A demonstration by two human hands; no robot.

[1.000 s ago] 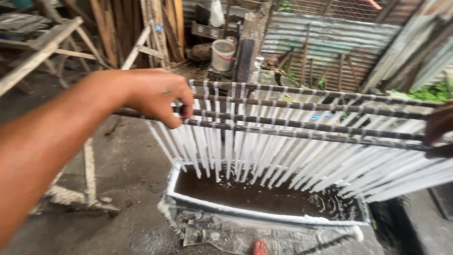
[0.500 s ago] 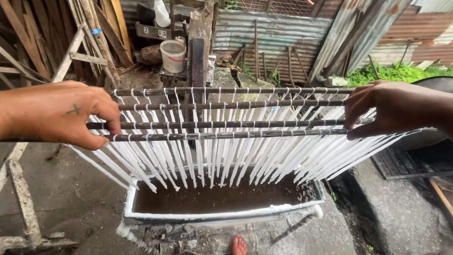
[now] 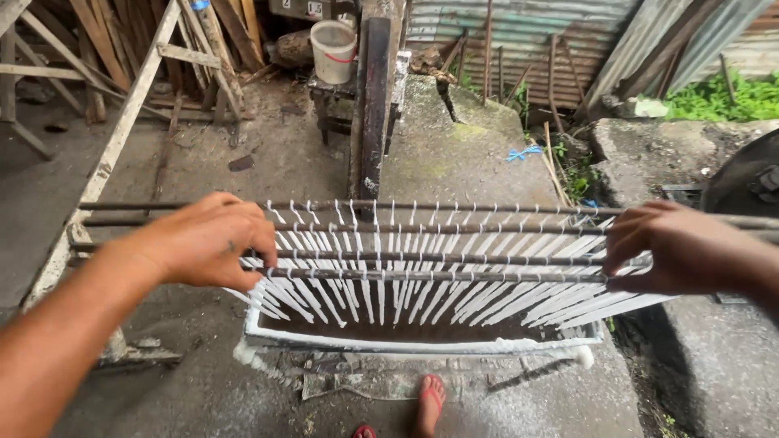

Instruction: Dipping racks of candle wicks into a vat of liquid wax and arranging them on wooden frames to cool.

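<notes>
A set of metal rods (image 3: 422, 253) hung with rows of white candles (image 3: 422, 288) is held level over a wax-crusted trough (image 3: 422, 345), the candle tips hanging just above its brown liquid. The left hand (image 3: 213, 241) is curled around the left ends of the rods, fingers clenched over them; the right hand (image 3: 677, 247) is clamped on the right ends, fingertips hooked over the near rod. Compared with half a second earlier, the rack is seen lower in the view and more ground beyond it is shown, including a white bucket (image 3: 333, 50) by a dark upright post (image 3: 375, 105). A foot in a red sandal (image 3: 430, 399) is seen beside the trough's near edge.
</notes>
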